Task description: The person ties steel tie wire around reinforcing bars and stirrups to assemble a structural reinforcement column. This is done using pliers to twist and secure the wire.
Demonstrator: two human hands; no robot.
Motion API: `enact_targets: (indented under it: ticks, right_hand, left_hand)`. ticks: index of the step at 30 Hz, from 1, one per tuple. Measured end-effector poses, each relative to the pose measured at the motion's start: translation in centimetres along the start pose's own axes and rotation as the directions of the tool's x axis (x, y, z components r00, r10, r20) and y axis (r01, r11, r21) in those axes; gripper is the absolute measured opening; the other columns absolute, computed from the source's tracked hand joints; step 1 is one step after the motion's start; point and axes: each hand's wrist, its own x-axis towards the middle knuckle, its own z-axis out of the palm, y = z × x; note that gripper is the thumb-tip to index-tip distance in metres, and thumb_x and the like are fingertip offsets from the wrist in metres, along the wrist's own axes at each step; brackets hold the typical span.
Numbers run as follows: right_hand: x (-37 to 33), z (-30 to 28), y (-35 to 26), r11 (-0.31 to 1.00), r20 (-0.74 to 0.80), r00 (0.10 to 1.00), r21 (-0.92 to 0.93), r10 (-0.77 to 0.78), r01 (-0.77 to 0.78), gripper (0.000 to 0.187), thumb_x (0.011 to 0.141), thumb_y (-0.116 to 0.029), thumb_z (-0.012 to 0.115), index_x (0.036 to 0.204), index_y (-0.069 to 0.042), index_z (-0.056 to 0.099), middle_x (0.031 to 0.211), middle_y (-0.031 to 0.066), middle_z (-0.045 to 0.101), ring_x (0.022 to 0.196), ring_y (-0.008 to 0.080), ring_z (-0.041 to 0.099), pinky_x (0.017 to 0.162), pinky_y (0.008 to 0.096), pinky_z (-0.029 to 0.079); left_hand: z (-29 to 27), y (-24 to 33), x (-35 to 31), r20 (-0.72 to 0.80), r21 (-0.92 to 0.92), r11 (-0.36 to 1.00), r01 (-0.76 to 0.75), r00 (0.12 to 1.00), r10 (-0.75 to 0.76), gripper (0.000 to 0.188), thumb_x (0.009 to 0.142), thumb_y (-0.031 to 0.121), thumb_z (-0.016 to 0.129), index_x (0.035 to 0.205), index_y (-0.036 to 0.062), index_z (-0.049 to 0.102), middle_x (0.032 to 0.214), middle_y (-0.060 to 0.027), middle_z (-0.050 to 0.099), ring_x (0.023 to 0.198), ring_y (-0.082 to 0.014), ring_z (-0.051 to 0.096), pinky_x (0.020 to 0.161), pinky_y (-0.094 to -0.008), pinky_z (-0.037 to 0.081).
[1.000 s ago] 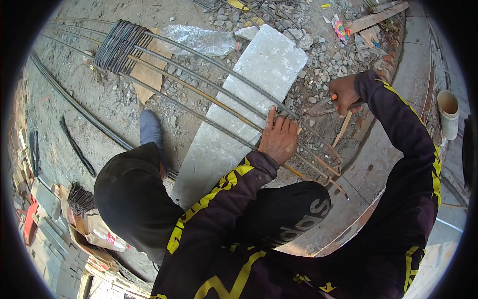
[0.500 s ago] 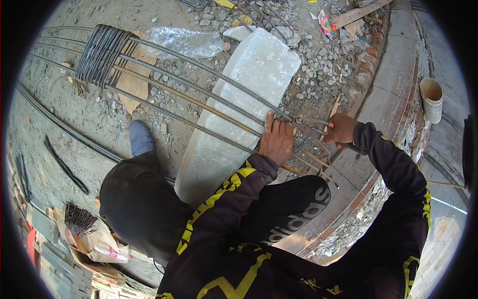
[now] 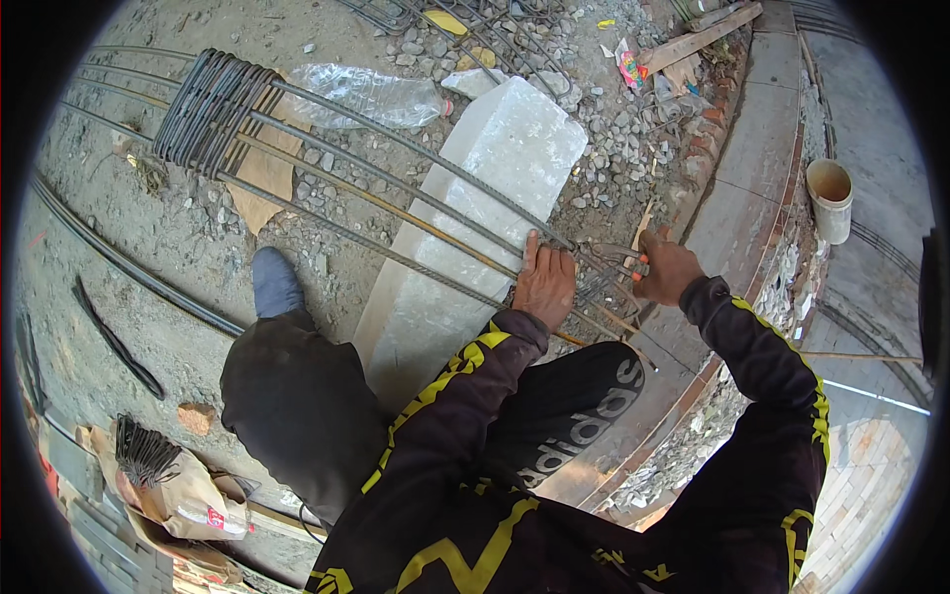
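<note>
Several long steel reinforcing bars [image 3: 381, 204] run side by side across a pale concrete block [image 3: 520, 144]. My left hand [image 3: 544, 285] is closed over the bars near their right-hand ends, at the block's edge. Just right of it, my right hand [image 3: 669, 269] grips a pair of pincers [image 3: 621, 253] with orange on the handles. The pincers' jaws are at a small tangle of steel at the bar ends; what they bite on is too small to make out. Farther left, a tight bunch of bent steel stirrups [image 3: 210, 114] encircles the bars.
A crushed clear plastic bottle [image 3: 368, 96] lies beyond the bars, among gravel. Tie wires [image 3: 143, 453] rest on a paper sack [image 3: 198, 495] at the lower left. A whitish bucket [image 3: 830, 203] stands at the right beyond a brick-edged kerb. Wooden planks [image 3: 703, 38] lie at the far right.
My right hand has turned and shifted slightly at the bar ends, with the pincers still in it. My left hand keeps its place on the bars. The whole view has shifted a little.
</note>
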Motion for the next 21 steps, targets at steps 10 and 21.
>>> enact_targets:
  ticks: [10,21]
  right_hand:
    - [0.5,-6.8,-0.2,0.967,0.355,0.93,-0.19,-0.093,0.169,0.042,0.089,-0.032,0.059,0.123,-0.01,0.05,0.072,0.0084,0.057,0.07,0.0235,0.062,0.065,0.044,0.049]
    - [-1.5,-8.1,-5.2,0.966,0.45,0.884,0.149,0.123,-0.21,0.035,0.099,-0.036,0.035,0.103,-0.007,0.053,0.055,0.0062,0.052,0.038,0.0175,0.053,0.038,0.0325,0.046]
  left_hand:
    - [0.1,-0.3,-0.2,0.009,-0.079,0.997,-0.012,1.0,0.013,0.012,0.084,0.011,0.049,0.085,0.0027,0.058,0.081,-0.0105,0.055,0.09,-0.0261,0.053,0.111,-0.0513,0.017]
    - [-1.6,0.0,0.7,0.022,-0.091,0.991,0.1,0.995,-0.098,0.012,0.083,0.009,0.049,0.082,0.0012,0.057,0.076,-0.0114,0.056,0.089,-0.027,0.054,0.112,-0.0489,0.019]
